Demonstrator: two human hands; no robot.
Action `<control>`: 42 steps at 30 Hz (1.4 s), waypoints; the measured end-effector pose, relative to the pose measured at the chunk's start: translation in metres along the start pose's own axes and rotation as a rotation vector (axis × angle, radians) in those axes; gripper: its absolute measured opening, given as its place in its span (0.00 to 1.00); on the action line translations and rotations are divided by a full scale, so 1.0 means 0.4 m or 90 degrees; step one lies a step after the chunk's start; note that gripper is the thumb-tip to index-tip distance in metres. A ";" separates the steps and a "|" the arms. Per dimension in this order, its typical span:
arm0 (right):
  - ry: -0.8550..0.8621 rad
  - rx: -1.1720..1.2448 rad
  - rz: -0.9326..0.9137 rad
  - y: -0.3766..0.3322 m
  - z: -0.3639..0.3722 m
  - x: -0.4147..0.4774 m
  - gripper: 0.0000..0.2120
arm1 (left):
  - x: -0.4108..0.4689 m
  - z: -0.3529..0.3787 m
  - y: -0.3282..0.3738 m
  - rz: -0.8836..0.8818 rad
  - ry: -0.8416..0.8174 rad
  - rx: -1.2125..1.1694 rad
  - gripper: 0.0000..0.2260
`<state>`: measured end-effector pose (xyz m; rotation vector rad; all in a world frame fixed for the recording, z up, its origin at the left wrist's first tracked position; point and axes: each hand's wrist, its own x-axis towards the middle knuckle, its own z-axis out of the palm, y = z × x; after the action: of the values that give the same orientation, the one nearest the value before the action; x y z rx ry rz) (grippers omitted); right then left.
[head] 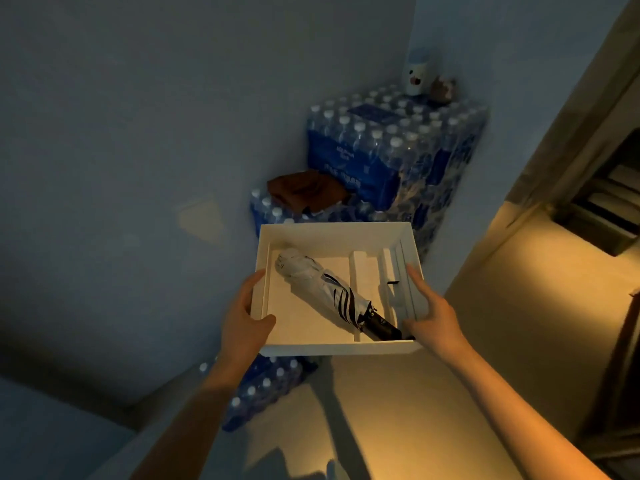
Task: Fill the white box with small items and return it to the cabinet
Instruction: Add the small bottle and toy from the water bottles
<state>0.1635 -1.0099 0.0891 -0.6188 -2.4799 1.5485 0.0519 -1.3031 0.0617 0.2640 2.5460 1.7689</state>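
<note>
I hold the open white box [332, 232] in front of me, above the floor. My left hand [244, 315] grips its left wall, thumb inside the near left corner. My right hand [429, 315] clasps its right wall, fingers along the outside. Inside lies a folded white umbrella [322, 285] with dark stripes and a black handle, slanting from far left to near right. A white divider [356, 292] splits the box floor.
Stacked shrink-wrapped packs of water bottles [391, 147] fill the corner ahead, with a brown cloth [304, 188] and a white plush toy [417, 74] on them. More bottles [266, 389] lie below the box. A dark open cabinet [609, 206] stands at right beside a doorway.
</note>
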 end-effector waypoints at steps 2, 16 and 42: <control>-0.032 0.001 -0.015 -0.002 0.020 0.061 0.50 | 0.013 -0.003 -0.011 -0.027 0.034 0.010 0.35; -0.437 -0.056 -0.168 0.001 0.282 0.259 0.44 | -0.236 -0.049 -0.098 -0.279 0.399 0.089 0.39; -0.453 -0.001 -0.104 -0.066 0.744 -0.259 0.43 | -0.608 -0.553 -0.336 -0.337 0.372 0.035 0.38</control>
<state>0.1488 -1.3084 -0.0139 0.1872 -2.8981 1.9427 0.2484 -1.5920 -0.0030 -0.9698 2.6292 1.7265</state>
